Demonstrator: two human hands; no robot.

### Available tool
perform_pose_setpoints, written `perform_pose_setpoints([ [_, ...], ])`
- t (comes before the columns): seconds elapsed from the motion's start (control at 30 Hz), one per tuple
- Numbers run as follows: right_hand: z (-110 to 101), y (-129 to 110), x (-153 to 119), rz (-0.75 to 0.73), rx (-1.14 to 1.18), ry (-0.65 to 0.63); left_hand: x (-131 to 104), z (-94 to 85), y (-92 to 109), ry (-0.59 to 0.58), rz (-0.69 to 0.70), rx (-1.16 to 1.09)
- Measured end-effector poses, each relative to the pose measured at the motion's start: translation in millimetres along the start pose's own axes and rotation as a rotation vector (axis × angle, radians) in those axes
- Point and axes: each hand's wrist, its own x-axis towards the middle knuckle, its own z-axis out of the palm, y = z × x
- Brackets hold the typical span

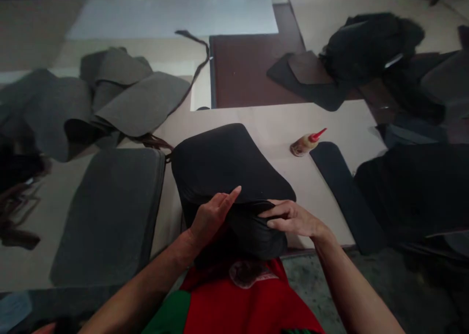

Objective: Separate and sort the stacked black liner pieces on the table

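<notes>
"How far along is that, would you say?"

"Partway, I'd judge. The black piece [227, 158] has one layer laid over another, but they gape at the near side, so that edge looks unfinished."

"Where is it exactly?"

"Near middle of the table [271, 124], its near end reaching toward the red shirt [220, 300]."

"And the grip?"

"The right hand [293, 217] seems to pinch the near layer at the opening. The left hand [210, 217] lies against the piece with its index finger stretched out; its thumb is hidden, so I can't tell whether it grasps anything."

"Count things for me."

"Two hands on one black piece. Just right of it, one red-tipped bottle [303, 145], lying tilted, and one long dark strip [346, 192]. On the left, one stack of dark panels [110, 217], too tightly layered to number."

"The grey pieces [146, 99] far left?"

"At least four, overlapping; I can't be surer. Far right, one bulky black bundle [362, 46]."
</notes>
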Motion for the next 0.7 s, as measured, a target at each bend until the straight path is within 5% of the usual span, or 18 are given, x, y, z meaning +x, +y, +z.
perform_pose_setpoints([
  [0.3,-0.1,-9.2,2.3,-0.036,-0.068,-0.034,0.8,-0.8,1.2,0.026,0.021,0.005],
  [0.7,14.8,-10.5,0.1,-0.012,-0.206,0.137,0.4,-0.3,2.1,-0.019,0.0,-0.009],
])
